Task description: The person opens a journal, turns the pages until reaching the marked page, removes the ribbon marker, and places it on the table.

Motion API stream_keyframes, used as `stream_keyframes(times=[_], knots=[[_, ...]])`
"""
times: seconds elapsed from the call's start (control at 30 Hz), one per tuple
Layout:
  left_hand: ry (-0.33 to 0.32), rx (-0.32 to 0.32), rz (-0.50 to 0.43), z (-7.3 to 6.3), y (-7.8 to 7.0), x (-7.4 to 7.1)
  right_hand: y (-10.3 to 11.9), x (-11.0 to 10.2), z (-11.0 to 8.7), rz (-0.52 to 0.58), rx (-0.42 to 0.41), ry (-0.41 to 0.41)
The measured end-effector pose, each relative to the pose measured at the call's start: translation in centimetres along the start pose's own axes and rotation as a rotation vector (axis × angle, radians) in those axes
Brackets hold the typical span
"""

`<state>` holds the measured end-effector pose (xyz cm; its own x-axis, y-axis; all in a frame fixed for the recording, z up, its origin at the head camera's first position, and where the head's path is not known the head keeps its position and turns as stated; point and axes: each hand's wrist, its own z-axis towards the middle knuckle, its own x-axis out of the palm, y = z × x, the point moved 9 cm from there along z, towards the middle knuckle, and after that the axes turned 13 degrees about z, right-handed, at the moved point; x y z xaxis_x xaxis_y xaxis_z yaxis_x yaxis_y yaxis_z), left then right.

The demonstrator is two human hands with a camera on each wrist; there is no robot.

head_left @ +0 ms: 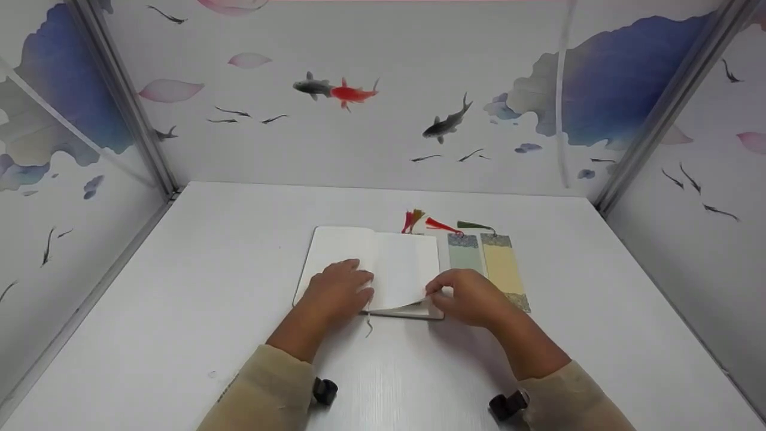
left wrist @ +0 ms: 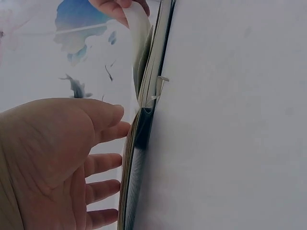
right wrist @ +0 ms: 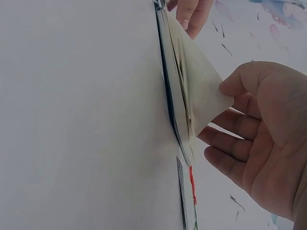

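Note:
An open notebook [head_left: 404, 263] with blank white pages lies on the table, seen edge-on in both wrist views. My left hand [head_left: 340, 290] rests on its left page, fingers spread and fairly straight near the middle fold. With thumb and forefinger, my right hand [head_left: 473, 296] pinches the lower right corner of a page [right wrist: 206, 91], which lifts and curves off the pages beneath. A thin ribbon [head_left: 368, 326] hangs out below the spine. Right of the notebook lie a green bookmark [head_left: 465, 254] and a yellow bookmark [head_left: 502, 266], the green one partly hidden by the right hand.
Beyond the notebook's top edge, a red and olive tassel [head_left: 413, 220] sticks out. A red tassel [head_left: 441, 225] and a dark green tassel [head_left: 474, 225] lie above the bookmarks. White panels [head_left: 383, 155] printed with fish and petals enclose the white table [head_left: 197, 251].

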<state>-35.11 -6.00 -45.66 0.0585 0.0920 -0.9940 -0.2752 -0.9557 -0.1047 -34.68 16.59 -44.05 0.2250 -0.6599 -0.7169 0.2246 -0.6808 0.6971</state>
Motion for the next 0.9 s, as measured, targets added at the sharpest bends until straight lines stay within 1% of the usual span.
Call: stream_keyframes(times=[0.1,0.2,0.3,0.37,0.5,0.77,0.83,0.9], knots=[[0.006,-0.001,0.003,0.0,-0.1,0.0,0.0,-0.2,0.0,0.004,0.019,-0.024],[0.020,-0.011,-0.021,0.0,-0.2,-0.1,0.2,-0.6,-0.1,0.011,0.039,-0.061],[0.029,-0.012,-0.050,0.1,-0.4,-0.1,0.6,-0.9,-0.2,0.011,0.042,-0.095],[0.032,-0.008,-0.058,0.1,-0.5,-0.1,0.9,-1.0,-0.2,0.008,0.028,-0.113],[0.021,0.018,-0.043,0.3,-0.7,-0.2,1.8,-1.3,-0.4,0.006,-0.031,-0.145],[-0.014,0.037,-0.035,0.5,-0.8,-0.4,3.5,-1.9,-0.9,0.000,-0.219,-0.223],[-0.019,0.037,-0.031,0.5,-0.8,-0.4,3.7,-1.9,-1.0,0.000,-0.248,-0.234],[-0.028,0.036,-0.028,0.5,-0.8,-0.6,3.8,-1.9,-1.1,-0.008,-0.260,-0.241]])
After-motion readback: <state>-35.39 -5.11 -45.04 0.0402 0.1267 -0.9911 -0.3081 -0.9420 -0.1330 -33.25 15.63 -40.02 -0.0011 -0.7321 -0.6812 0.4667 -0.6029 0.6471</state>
